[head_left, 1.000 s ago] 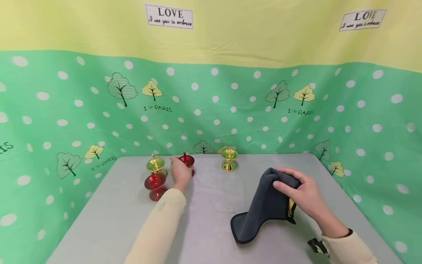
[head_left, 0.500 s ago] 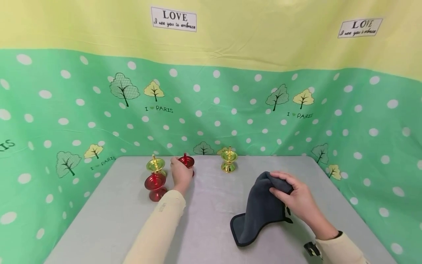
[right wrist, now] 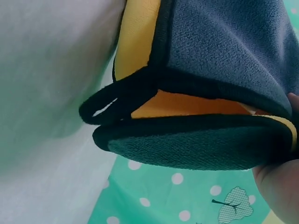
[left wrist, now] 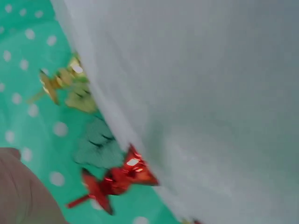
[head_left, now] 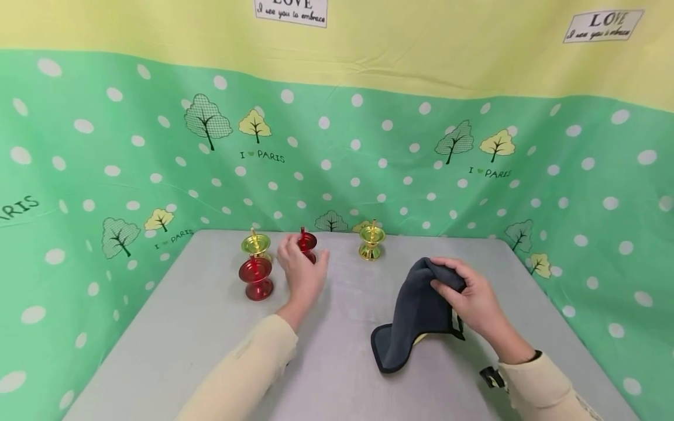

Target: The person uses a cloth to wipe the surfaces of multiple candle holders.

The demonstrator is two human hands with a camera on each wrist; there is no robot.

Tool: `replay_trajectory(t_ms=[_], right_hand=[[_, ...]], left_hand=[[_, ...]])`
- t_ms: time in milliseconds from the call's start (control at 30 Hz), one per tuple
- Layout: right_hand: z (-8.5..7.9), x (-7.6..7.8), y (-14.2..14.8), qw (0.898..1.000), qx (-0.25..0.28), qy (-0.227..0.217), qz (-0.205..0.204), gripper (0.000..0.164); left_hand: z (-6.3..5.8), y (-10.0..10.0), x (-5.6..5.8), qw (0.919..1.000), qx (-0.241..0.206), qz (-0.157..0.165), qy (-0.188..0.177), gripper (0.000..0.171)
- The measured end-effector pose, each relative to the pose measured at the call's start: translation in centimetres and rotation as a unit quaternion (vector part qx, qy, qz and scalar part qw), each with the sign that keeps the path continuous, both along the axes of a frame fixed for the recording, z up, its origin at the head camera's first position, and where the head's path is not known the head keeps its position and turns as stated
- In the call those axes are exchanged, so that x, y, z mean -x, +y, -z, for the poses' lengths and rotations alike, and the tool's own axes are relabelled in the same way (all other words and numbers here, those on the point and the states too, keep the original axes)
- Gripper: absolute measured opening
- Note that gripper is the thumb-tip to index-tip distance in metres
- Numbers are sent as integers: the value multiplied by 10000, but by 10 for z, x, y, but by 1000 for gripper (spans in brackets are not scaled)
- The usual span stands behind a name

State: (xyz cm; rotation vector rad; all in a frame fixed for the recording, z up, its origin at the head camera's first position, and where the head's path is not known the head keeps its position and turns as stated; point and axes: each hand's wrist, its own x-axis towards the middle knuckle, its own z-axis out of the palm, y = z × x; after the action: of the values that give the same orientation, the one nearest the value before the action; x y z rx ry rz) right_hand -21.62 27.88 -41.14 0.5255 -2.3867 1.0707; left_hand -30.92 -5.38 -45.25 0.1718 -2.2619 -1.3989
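My left hand (head_left: 303,278) is just in front of the far red metal oil lamp cup (head_left: 308,242), fingers spread and holding nothing. The left wrist view shows this red cup (left wrist: 119,179) upright on its own base, a gap between it and the thumb (left wrist: 25,196). To its left are a gold cup (head_left: 255,245) and, in front of that, a second red cup (head_left: 256,275). My right hand (head_left: 476,301) pinches a folded dark grey cloth (head_left: 416,313) by its top; the lower corner rests on the table. A yellow underside and black hanging loop (right wrist: 105,106) show at the right wrist.
Another gold cup (head_left: 371,241) stands at the back of the table, right of the far red one. The grey table (head_left: 184,327) is enclosed by a green and yellow patterned curtain (head_left: 337,146) at the back and sides.
My left hand has let go of the far red cup and drawn back slightly toward me, its fingers opening. The right hand has shifted slightly left, the cloth still in its grip.
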Motion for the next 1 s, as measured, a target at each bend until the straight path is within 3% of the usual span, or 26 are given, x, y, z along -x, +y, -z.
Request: replay_trajectory(t_ms=[67,167,267,367,500,767,1000], right_hand=[[-2,-1,2,10000,42,-17,10,47],[-5,-2,4,9998,155,-65,53,46],[-8,-4,6,9996,255,-138,74,45],[-7,-6,8,9994,286,-192,44,46],[-5,-7,13,9991,283,-299,25,46],[0,-9,15,9988,303,-394,-35,44],[1,-10,14,9981,365,-464,-148,41]], left_hand=[[-4,10,-5,9984,256,476,150,69],[-6,24,0,9905,726,1164,-67,72],[-2,38,18,9829,982,1493,-442,88],[5,50,39,9796,921,1665,-648,98],[13,65,60,9784,563,1782,-889,105],[23,92,84,9765,-68,1670,-1357,114],[24,108,98,9792,-278,1635,-1170,104]])
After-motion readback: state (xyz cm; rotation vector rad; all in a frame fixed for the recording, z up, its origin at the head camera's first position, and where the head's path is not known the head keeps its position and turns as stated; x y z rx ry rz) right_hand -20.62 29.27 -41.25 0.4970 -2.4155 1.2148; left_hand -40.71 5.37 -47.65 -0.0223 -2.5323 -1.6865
